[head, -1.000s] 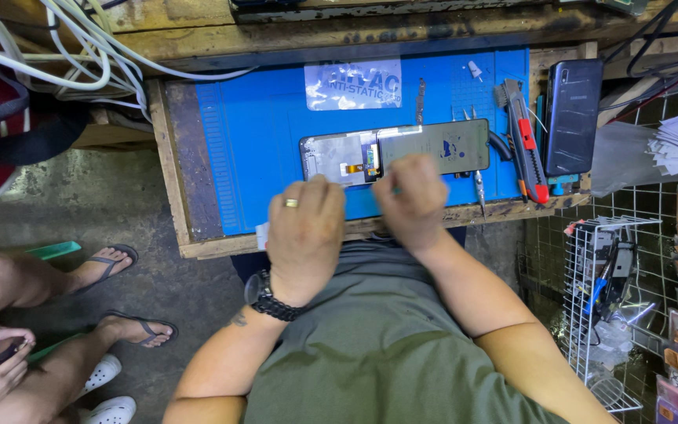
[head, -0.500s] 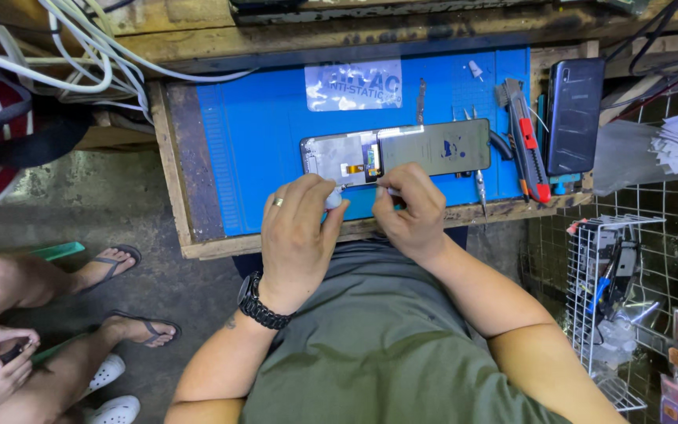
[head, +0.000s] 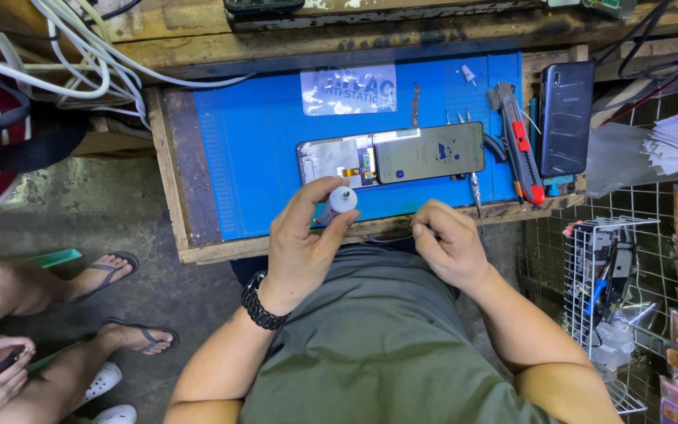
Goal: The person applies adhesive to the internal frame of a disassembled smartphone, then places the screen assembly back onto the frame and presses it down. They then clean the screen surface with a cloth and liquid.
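White tube (head: 340, 201) pinched in left hand (head: 301, 250); right hand (head: 449, 245) beside.

A bright blue rubber work mat (head: 276, 157) with fine ruled grid lines covers the worn brown wooden desk (head: 168, 165); at its 12 o'clock edge sits a silvery grey label patch (head: 348, 89). The opened phone (head: 390, 156) on the mat shows silver-grey metal inside with an orange ribbon spot, its screen half a dull olive-grey. At 3 o'clock lie a grey utility knife with red slider (head: 518, 141) and a glossy black phone (head: 565, 118). The left hand (head: 304, 243), black watch at the wrist, pinches a small white bottle (head: 339, 202). The shirt (head: 378, 345) is olive green; white cables (head: 80, 55) run at 10 o'clock.
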